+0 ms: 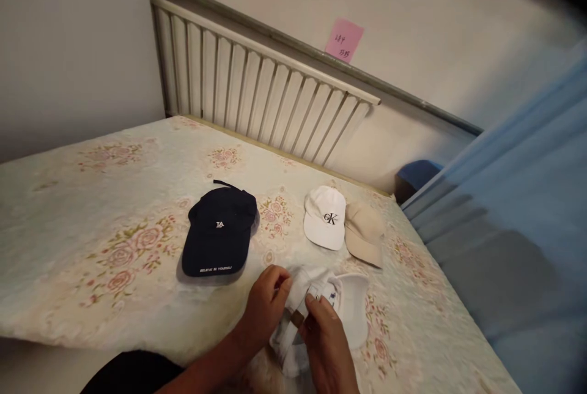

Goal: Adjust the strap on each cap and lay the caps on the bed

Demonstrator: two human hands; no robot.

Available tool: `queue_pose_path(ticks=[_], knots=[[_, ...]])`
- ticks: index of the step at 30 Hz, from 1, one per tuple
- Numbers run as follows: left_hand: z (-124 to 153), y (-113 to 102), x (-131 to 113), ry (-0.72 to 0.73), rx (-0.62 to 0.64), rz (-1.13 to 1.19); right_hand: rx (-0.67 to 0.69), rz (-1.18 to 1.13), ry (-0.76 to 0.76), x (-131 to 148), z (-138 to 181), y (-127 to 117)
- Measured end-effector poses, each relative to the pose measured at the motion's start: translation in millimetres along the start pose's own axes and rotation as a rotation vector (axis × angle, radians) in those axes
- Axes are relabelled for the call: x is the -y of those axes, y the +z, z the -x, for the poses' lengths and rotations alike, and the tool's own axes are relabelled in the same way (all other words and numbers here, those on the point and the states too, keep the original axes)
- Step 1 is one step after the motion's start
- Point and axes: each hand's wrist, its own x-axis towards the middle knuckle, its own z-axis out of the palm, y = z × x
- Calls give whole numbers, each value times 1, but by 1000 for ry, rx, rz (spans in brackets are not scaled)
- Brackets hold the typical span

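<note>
A white baseball cap (pixel 355 308) is between my hands, turned so its inside and back strap show and its brim points right. My right hand (pixel 328 345) is closed on the cap's back, thumb pressed on the strap beside a small brown buckle (pixel 297 319). At the crown's left edge, my left hand (pixel 268 299) has its fingers curled against the fabric; its fingertips are partly hidden. Farther off lies a navy cap (pixel 222 216) with white lettering. Another white cap (pixel 323 216), marked CK, sits beside a beige cap (pixel 365 232).
A flower-patterned cover (pixel 137 210) lies over the bed under the caps. Behind it stand a white radiator (pixel 261 88) and a wall with a pink note (pixel 343 40). A blue curtain (pixel 518 216) hangs along the right side, near a dark blue object (pixel 417 175).
</note>
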Motion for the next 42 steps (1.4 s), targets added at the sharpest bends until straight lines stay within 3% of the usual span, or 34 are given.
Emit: queue_pose_path(ticks=[8,15,22,31,35,42], knots=[[2,-16,-11,56,-53,3,-22,-21,-21,13,-10,17],[-3,-27,-7,146,-168,8,-162,70,-339,4,-18,29],[-2,-17,4,206,-120,-177,-92,-1,-121,-26,-40,31],[-8,-13,12,184,-18,-229,43,126,-152,-23,-39,22],[-10,-13,13,199,11,-268,39,192,-132,-25,-39,16],[-10,-13,14,179,58,-210,92,101,-94,-23,-38,12]])
